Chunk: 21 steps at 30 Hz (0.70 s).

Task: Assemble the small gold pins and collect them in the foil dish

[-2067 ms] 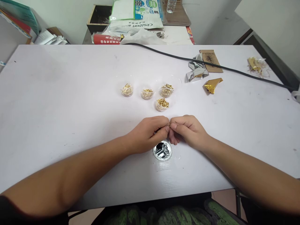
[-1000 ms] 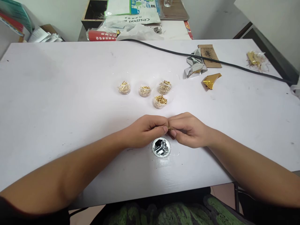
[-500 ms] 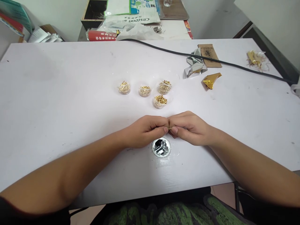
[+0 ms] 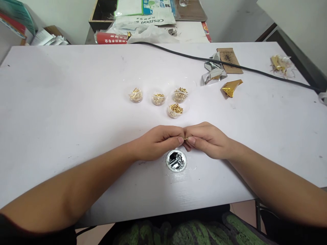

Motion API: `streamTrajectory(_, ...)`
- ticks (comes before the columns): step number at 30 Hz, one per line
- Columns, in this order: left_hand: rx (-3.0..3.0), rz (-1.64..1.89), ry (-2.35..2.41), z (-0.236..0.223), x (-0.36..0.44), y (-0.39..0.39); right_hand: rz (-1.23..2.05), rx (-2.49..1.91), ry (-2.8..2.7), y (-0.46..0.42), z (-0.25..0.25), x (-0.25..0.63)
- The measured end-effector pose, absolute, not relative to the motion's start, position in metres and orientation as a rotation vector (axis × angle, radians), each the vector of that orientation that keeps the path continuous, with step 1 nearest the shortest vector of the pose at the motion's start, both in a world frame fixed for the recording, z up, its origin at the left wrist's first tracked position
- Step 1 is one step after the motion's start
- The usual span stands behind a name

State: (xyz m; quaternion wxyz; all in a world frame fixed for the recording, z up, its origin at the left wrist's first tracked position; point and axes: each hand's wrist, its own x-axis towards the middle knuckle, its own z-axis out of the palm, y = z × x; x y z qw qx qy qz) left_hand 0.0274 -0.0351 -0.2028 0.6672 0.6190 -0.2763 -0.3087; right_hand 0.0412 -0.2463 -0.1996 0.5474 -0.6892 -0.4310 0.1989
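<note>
My left hand (image 4: pixel 159 142) and my right hand (image 4: pixel 207 139) meet fingertip to fingertip over the white table (image 4: pixel 63 102). Both are closed in a pinch on one tiny gold pin (image 4: pixel 185 139) between them. Just below the fingertips lies a small round shiny silver dish (image 4: pixel 176 160). Beyond the hands stand several small clear cups of gold pins: one on the left (image 4: pixel 135 95), one in the middle (image 4: pixel 158 99), one at the right (image 4: pixel 180 95) and the nearest (image 4: pixel 175 110).
A black cable (image 4: pixel 242 69) crosses the far right of the table. Crumpled silver foil (image 4: pixel 213 73), a gold foil piece (image 4: pixel 231 87), a brown card (image 4: pixel 231 60) and a clear bag of gold bits (image 4: pixel 280 64) lie at the right. Boxes and bags stand behind the table.
The hands have stayed pinched together above the silver dish with only slight finger shifts. The view dropped a little since the oldest frame.
</note>
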Motion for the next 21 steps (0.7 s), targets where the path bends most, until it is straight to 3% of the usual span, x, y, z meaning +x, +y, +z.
streamTrajectory(21, 1.481, -0.691, -0.697, -0.203, 0.029, -0.032, 0.692, -1.63, -1.039, -0.252, -0.188, 0.047)
